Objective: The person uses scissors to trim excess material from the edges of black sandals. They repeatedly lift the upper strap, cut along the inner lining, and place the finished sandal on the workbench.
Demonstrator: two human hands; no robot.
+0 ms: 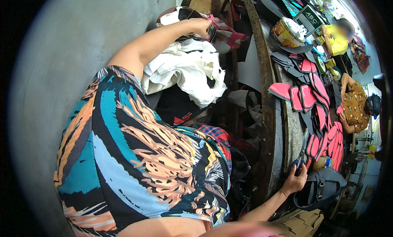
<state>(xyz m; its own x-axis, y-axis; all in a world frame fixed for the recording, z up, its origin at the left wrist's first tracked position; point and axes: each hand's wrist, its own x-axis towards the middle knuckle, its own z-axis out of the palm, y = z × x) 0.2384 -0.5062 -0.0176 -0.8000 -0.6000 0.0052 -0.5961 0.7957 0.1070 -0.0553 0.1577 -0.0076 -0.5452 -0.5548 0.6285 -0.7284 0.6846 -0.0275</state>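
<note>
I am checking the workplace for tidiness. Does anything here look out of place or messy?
Yes. A crumpled white cloth is heaped untidily beside the bench, below the left hand. The pink shoe pieces lie overlapping, loosely fanned. Nothing looks spilled or broken.

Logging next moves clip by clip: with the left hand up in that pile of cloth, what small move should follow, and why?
Probably the left hand closes on the dark patterned cloth and draws it back, since its fingers are already on that cloth, above the white rags. The right hand rests at the bench edge by scissors.

cloth pile (184,69) left of bench (268,97) | soles (311,102) on bench | bag (321,188) near end
</note>
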